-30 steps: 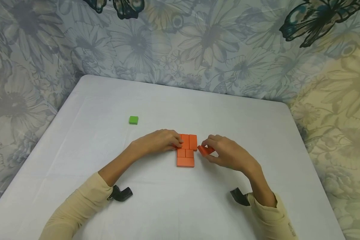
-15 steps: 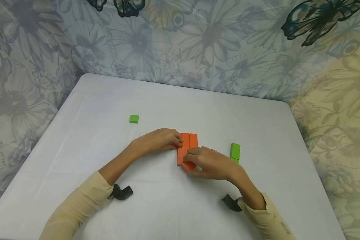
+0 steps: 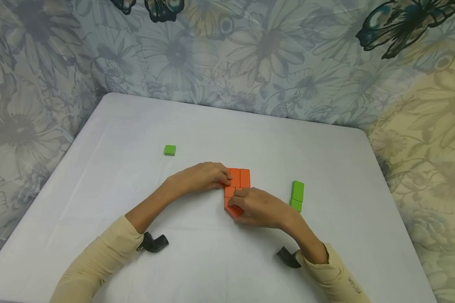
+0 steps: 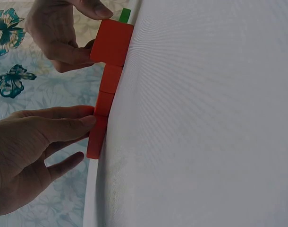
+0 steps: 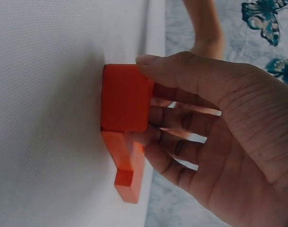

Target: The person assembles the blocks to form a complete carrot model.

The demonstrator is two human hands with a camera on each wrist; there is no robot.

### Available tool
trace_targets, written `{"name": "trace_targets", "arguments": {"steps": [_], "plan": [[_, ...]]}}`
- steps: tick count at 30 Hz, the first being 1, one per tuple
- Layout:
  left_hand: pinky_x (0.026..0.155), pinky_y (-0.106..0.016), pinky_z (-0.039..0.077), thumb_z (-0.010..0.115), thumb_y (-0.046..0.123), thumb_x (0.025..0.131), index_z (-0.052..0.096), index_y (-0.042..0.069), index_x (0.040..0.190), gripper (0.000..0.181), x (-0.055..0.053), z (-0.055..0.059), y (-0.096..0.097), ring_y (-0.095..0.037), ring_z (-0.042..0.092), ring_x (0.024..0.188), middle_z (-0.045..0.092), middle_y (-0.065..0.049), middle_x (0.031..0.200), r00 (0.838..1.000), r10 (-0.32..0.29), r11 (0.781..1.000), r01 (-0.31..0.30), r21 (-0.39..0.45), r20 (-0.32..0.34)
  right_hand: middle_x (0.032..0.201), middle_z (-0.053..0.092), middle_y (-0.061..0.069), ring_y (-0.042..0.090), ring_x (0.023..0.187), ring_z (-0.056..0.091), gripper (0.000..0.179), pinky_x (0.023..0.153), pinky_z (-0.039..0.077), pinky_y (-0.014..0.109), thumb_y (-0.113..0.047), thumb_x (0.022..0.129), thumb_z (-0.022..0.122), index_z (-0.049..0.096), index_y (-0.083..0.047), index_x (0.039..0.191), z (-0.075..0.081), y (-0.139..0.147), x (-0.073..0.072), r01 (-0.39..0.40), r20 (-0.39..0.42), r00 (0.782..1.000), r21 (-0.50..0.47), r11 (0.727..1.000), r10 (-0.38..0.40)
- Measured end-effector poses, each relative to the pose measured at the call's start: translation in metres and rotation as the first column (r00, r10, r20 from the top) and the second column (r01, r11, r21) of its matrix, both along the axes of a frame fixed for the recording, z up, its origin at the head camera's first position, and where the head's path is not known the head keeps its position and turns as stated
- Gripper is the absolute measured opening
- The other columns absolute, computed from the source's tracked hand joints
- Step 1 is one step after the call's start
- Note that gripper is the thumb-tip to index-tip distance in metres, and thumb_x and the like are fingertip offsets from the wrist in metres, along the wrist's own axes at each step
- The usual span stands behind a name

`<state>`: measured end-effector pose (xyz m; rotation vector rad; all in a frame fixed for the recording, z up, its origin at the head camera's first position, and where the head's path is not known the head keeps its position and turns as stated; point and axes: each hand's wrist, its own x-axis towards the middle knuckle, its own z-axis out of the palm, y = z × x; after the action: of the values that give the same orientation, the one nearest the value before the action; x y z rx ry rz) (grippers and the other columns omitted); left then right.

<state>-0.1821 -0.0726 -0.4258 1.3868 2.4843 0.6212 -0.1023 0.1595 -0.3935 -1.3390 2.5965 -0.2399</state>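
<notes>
Orange blocks [image 3: 235,176] lie fitted together in the middle of the white table, with the longer ones at the far end. My left hand [image 3: 201,176] holds the far left block [image 4: 97,142], thumb and fingers on its edge. At the near end of the layout, my right hand [image 3: 263,208] pinches another orange block [image 5: 125,97] between thumb and fingers. That block shows a square face in both wrist views and stands at or right beside the near row. My right fingers hide part of the layout's near right side.
One small green block [image 3: 169,150] lies to the far left. To the right, a longer green block [image 3: 297,190] sits end to end with a small green block [image 3: 295,205]. A flowered cloth [image 3: 227,54] hangs behind the table [image 3: 227,261].
My right hand has carried its orange block from the layout's right side to its near end, uncovering the green blocks at right. My left hand has stayed in place.
</notes>
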Motion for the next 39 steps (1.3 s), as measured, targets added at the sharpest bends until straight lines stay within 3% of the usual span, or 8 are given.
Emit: {"name": "trace_targets", "arguments": {"steps": [18, 23, 27, 31, 34, 39], "plan": [[0.117, -0.039, 0.052, 0.075, 0.012, 0.097, 0.079, 0.013, 0.123, 0.026, 0.002, 0.001, -0.001, -0.022, 0.065, 0.131, 0.075, -0.002, 0.129, 1.000, 0.003, 1.000, -0.003, -0.010, -0.001, 0.105, 0.068, -0.002, 0.009, 0.084, 0.056, 0.030, 0.083, 0.056, 0.027, -0.026, 0.093, 0.081, 0.073, -0.012, 0.118, 0.001, -0.001, 0.001, 0.024, -0.013, 1.000, 0.015, 1.000, -0.024], [0.116, -0.039, 0.053, 0.074, 0.012, 0.097, 0.078, 0.011, 0.123, 0.027, 0.003, 0.003, 0.000, -0.022, 0.066, 0.130, 0.075, -0.004, 0.128, 1.000, -0.008, 1.000, 0.008, -0.016, -0.014, 0.106, 0.071, -0.001, 0.011, 0.086, 0.060, 0.030, 0.084, 0.058, 0.031, -0.029, 0.095, 0.078, 0.073, -0.012, 0.119, 0.007, 0.007, 0.000, 0.133, -0.001, 0.991, -0.024, 0.991, -0.133], [0.113, -0.038, 0.055, 0.074, 0.011, 0.097, 0.078, 0.008, 0.121, 0.025, 0.004, 0.004, 0.002, -0.023, 0.068, 0.125, 0.076, -0.006, 0.126, 0.996, -0.051, 0.999, 0.050, -0.021, -0.067, 0.101, 0.073, 0.006, 0.017, 0.083, 0.063, 0.029, 0.078, 0.058, 0.035, -0.022, 0.095, 0.078, 0.074, -0.008, 0.120, 0.012, 0.035, -0.006, 0.298, -0.090, 0.949, -0.048, 0.953, -0.302], [0.116, -0.041, 0.051, 0.074, 0.012, 0.098, 0.077, 0.007, 0.120, 0.024, 0.007, 0.006, 0.004, -0.025, 0.067, 0.127, 0.075, -0.006, 0.126, 0.987, -0.082, 0.996, 0.077, -0.043, -0.135, 0.087, 0.068, 0.008, 0.020, 0.072, 0.059, 0.027, 0.068, 0.054, 0.038, -0.015, 0.098, 0.073, 0.074, -0.007, 0.124, 0.017, 0.078, -0.008, 0.479, -0.175, 0.866, 0.013, 0.878, -0.469], [0.119, -0.044, 0.048, 0.073, 0.014, 0.098, 0.077, 0.008, 0.120, 0.023, 0.009, 0.007, 0.006, -0.026, 0.064, 0.130, 0.075, -0.005, 0.127, 0.980, -0.087, 0.995, 0.077, -0.066, -0.178, 0.086, 0.065, 0.008, 0.018, 0.069, 0.054, 0.029, 0.063, 0.049, 0.035, -0.015, 0.101, 0.068, 0.072, -0.010, 0.130, 0.018, 0.106, -0.006, 0.558, -0.090, 0.829, 0.094, 0.824, -0.551], [0.113, -0.042, 0.052, 0.071, 0.013, 0.099, 0.077, 0.010, 0.117, 0.019, 0.010, 0.007, 0.008, -0.026, 0.065, 0.124, 0.073, -0.005, 0.127, 0.975, -0.098, 0.994, 0.087, -0.062, -0.199, 0.099, 0.067, 0.009, 0.019, 0.082, 0.058, 0.025, 0.068, 0.051, 0.034, -0.019, 0.104, 0.063, 0.073, -0.010, 0.126, 0.011, 0.126, -0.006, 0.562, 0.119, 0.807, 0.144, 0.814, -0.578]]}}
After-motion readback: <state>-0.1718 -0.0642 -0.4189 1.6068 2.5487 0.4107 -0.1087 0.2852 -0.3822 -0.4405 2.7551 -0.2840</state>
